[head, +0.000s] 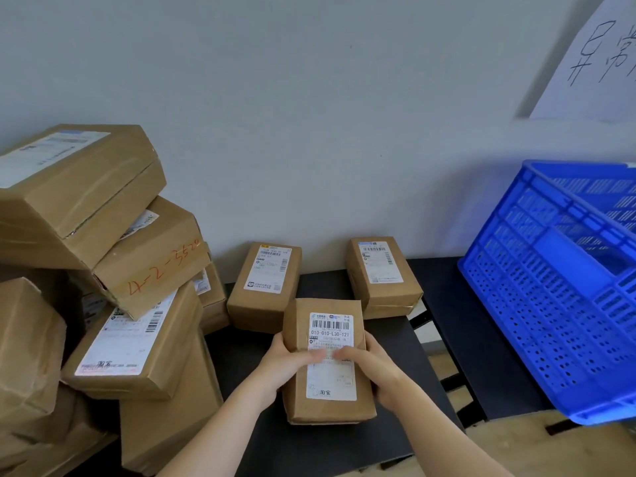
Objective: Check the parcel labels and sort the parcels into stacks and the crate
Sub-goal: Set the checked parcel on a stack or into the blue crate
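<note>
A small brown parcel (pixel 327 409) with a white label facing up is held over the black table, low in the middle of the view. My left hand (pixel 287 361) grips its left side and my right hand (pixel 373 366) grips its right side, both thumbs pressed on the label. Two more small labelled parcels lie behind it against the wall: one to the left (pixel 265 287) and one to the right (pixel 382 275). The blue crate (pixel 550 287) stands at the right, tilted towards me.
A loose heap of larger brown boxes (pixel 103 270) fills the left side; one bears red handwriting. The black table (pixel 444 294) runs from the heap to under the crate. A white sheet with handwriting (pixel 599 60) hangs on the wall at the top right.
</note>
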`<state>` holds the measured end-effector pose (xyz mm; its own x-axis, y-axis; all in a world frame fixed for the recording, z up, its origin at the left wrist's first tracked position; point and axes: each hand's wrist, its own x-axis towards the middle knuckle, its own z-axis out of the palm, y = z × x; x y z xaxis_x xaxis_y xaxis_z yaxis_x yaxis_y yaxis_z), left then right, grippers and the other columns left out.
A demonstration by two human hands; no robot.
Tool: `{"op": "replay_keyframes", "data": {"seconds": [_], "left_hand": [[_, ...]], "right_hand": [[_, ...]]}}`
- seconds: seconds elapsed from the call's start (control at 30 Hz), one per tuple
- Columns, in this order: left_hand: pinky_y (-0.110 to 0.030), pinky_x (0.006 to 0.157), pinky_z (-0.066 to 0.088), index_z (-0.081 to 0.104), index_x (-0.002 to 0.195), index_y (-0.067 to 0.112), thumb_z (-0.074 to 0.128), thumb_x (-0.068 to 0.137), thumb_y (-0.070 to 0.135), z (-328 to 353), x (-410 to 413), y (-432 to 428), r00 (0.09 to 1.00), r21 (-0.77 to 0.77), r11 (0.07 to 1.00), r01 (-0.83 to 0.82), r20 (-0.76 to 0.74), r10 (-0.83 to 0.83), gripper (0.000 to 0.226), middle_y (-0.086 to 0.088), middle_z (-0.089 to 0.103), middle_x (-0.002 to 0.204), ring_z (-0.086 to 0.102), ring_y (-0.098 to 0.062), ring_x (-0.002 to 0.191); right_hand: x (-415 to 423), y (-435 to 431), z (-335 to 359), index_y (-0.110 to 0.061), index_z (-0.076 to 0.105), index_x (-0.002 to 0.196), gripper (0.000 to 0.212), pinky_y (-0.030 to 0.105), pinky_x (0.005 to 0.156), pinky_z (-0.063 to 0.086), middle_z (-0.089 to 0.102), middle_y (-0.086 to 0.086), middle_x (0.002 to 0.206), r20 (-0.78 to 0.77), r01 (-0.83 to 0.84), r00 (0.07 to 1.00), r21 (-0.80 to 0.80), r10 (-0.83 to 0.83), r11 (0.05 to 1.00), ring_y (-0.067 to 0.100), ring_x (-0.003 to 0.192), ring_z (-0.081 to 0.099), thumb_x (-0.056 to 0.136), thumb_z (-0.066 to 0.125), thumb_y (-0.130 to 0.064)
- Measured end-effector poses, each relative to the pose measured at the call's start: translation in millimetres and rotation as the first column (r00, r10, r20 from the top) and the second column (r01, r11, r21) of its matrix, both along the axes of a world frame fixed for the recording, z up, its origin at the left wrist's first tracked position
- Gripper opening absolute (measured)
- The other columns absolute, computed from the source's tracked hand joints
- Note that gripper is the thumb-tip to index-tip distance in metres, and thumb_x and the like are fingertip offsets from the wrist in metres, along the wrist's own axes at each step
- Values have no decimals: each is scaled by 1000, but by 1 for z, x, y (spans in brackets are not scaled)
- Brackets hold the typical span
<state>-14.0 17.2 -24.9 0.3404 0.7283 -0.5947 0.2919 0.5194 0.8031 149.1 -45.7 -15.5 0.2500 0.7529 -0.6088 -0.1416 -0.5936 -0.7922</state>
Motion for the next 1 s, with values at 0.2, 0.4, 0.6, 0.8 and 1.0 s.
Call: {"op": "replay_keyframes", "data": {"seconds": [0.2, 0.4, 0.6, 0.8, 1.0], "left_hand": [[-37, 87, 48, 39, 126, 25, 84, 68, 22, -10, 4, -3, 999, 27, 999, -29, -35, 30, 74, 6, 60, 107, 58, -14, 97], [-41, 93, 49, 43, 128, 23, 84, 68, 23, -21, 6, -7, 999, -21, 999, -41, -28, 41, 73, 2, 63, 110, 60, -17, 101], [-44, 95, 49, 42, 125, 23, 85, 67, 21, -25, 10, -8, 997, -28, 998, -63, -51, 61, 72, 1, 63, 110, 61, -19, 101], [-47, 99, 46, 43, 127, 23, 83, 70, 25, -24, 9, -7, 1000, -83, 996, -16, -21, 15, 70, -1, 63, 114, 60, -21, 107], [-44, 99, 45, 44, 123, 25, 78, 75, 28, -18, 11, -7, 1000, -127, 992, 18, 24, -15, 59, 1, 64, 113, 59, -20, 108]], "right_hand": [[0, -5, -11, -27, 36, 139, 76, 24, 63, 51, 63, -5, 109, 74, 20, 997, 31, -22, 999, 13, 94, 63, 76, 76, -12], [1, -10, -14, -28, 33, 140, 75, 19, 60, 49, 59, -11, 103, 114, 4, 993, 28, -7, 1000, 9, 90, 61, 79, 75, -14], [2, -12, -15, -28, 34, 139, 76, 16, 57, 47, 56, -14, 101, 184, 11, 983, 40, -18, 999, 7, 87, 60, 77, 76, -14], [7, -13, -11, -29, 32, 140, 79, 22, 67, 51, 56, -8, 110, 184, -24, 983, 17, 20, 1000, 11, 95, 59, 77, 77, -20], [13, -22, 0, -30, 40, 140, 63, 30, 81, 52, 63, -2, 117, 38, 45, 998, 26, -46, 999, 16, 103, 63, 85, 63, -48]]}}
